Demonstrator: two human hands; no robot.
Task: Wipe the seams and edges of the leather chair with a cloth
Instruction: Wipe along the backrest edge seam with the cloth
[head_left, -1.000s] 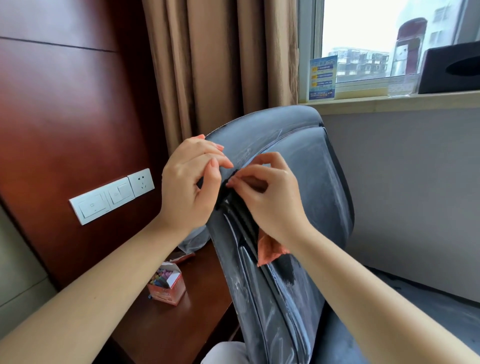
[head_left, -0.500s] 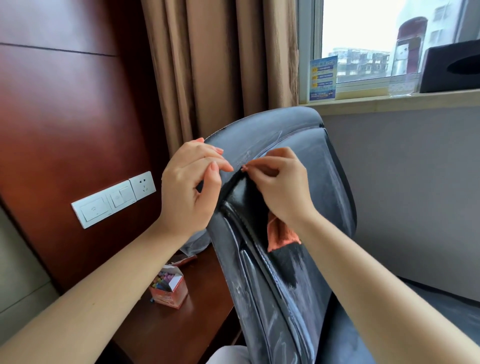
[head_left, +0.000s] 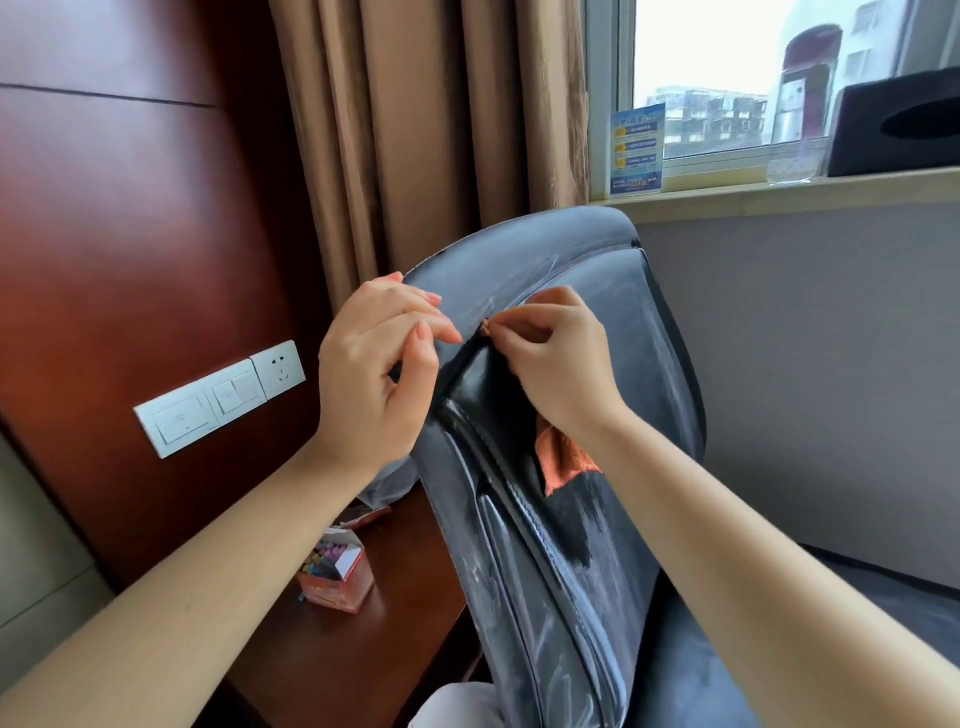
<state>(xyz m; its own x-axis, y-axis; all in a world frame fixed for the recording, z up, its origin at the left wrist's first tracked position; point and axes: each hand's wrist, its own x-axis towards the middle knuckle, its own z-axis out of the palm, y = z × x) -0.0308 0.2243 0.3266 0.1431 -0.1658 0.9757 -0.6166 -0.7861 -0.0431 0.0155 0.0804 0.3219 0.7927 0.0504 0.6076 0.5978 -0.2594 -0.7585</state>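
The right hand (head_left: 553, 364) pinched the soft, limp cloth (head_left: 563, 460) into the chair (head_left: 644, 332) seam; the left hand (head_left: 371, 374) hovered half-curled, empty; best gripped bunched.

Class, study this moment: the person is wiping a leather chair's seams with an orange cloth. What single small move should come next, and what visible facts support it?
Probably slide the right hand, pinching the orange cloth, further up along the seam toward the chair top. The leather below the hand looks dark and clean, while the leather above looks whitish and dusty. The left hand steadies the chair's edge.
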